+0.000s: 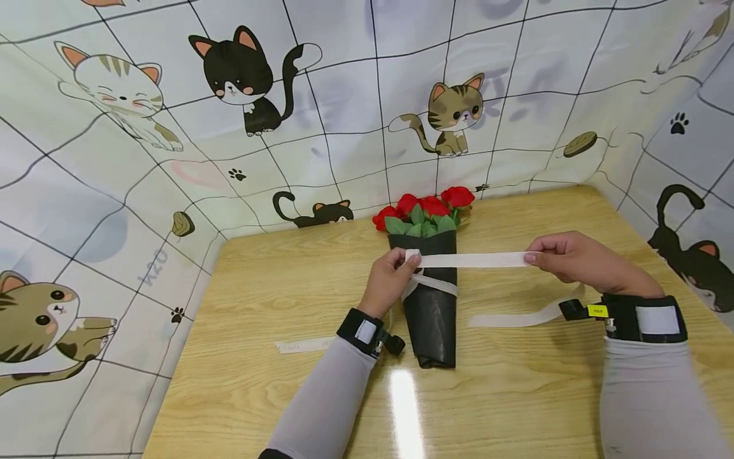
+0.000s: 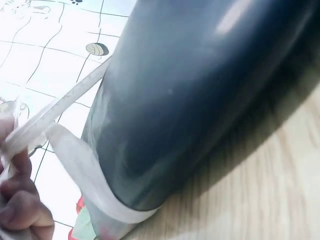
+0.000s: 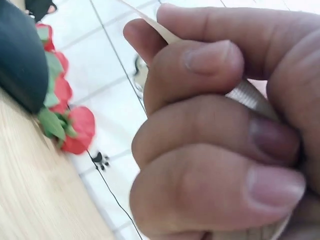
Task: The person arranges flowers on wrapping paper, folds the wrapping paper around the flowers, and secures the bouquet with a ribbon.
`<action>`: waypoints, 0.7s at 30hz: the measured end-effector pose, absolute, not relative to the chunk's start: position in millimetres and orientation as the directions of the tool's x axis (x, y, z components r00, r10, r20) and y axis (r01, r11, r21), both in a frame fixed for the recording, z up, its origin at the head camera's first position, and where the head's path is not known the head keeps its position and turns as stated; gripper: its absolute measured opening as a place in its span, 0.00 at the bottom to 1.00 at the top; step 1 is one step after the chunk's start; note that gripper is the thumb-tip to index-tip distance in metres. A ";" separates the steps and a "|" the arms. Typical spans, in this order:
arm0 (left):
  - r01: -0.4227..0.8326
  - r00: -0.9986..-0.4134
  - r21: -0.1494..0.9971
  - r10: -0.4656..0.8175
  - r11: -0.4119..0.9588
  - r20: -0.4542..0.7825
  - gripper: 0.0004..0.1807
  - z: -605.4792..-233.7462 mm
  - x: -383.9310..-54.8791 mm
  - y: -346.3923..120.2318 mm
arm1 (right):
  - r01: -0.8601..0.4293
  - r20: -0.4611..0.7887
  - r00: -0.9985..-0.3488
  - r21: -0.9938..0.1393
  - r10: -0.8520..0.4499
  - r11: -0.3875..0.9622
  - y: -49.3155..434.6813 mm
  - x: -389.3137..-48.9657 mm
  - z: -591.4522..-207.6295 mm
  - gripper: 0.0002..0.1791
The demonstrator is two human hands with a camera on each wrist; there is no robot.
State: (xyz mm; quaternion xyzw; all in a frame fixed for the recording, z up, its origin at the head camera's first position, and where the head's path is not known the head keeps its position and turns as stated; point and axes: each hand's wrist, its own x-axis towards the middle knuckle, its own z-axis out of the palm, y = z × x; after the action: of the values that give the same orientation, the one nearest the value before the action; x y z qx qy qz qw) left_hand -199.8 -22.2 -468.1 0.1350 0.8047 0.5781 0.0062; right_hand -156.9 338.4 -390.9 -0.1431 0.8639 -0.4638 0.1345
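A bouquet of red roses (image 1: 434, 205) with green leaves lies on the table in a black wrapper (image 1: 431, 325). White ribbon (image 1: 476, 260) runs taut and level across the wrapper's upper part, between both hands. My left hand (image 1: 383, 284) pinches it at the wrapper's left side, where a small fold stands above the thumb. Out to the right, my right hand (image 1: 576, 258) pinches the other end; the right wrist view shows its curled fingers (image 3: 195, 180) with ribbon passing through them. Another band of ribbon (image 2: 85, 175) loops round the wrapper just below.
Ribbon tails trail on the wooden table (image 1: 241, 395), one left (image 1: 304, 345) beneath the left forearm and one right (image 1: 510, 320) below the right hand. A cat-printed sheet (image 1: 350, 76) covers the walls behind and at both sides. Camera straps (image 1: 645, 319) circle both wrists.
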 end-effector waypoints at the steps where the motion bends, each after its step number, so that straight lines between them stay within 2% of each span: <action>1: 0.210 -0.963 0.926 0.228 0.313 0.141 0.13 -468.2 -199.7 -22.9 | -0.115 -0.094 -0.931 -0.843 -0.354 0.525 343.1 -157.1 -391.5 0.10; 5: 0.224 -0.955 0.911 0.263 0.347 0.135 0.17 -467.9 -200.4 -28.5 | -0.132 -0.034 -0.952 -0.852 -0.305 0.506 357.7 -155.9 -391.8 0.08; 9: 0.256 -0.946 0.872 0.292 0.418 0.138 0.17 -464.5 -201.1 -41.7 | -0.114 -0.030 -0.968 -0.831 -0.248 0.545 362.3 -157.3 -393.3 0.09; 15: 0.315 -0.921 0.767 0.374 0.559 0.107 0.14 -462.2 -202.0 -71.5 | -0.047 -0.071 -0.987 -0.733 -0.145 0.679 370.4 -158.7 -408.4 0.19; 21: 0.271 -0.931 0.722 0.365 0.636 0.028 0.10 -469.9 -201.2 -95.3 | -0.009 -0.091 -0.992 -0.651 -0.090 0.759 388.5 -157.6 -431.7 0.24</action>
State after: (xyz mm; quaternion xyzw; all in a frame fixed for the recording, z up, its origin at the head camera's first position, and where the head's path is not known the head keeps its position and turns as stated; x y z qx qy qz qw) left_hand -201.2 -95.3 -469.9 0.1761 0.9025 0.3885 0.0604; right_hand -157.6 388.5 -431.7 -0.0265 0.9360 -0.3462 0.0584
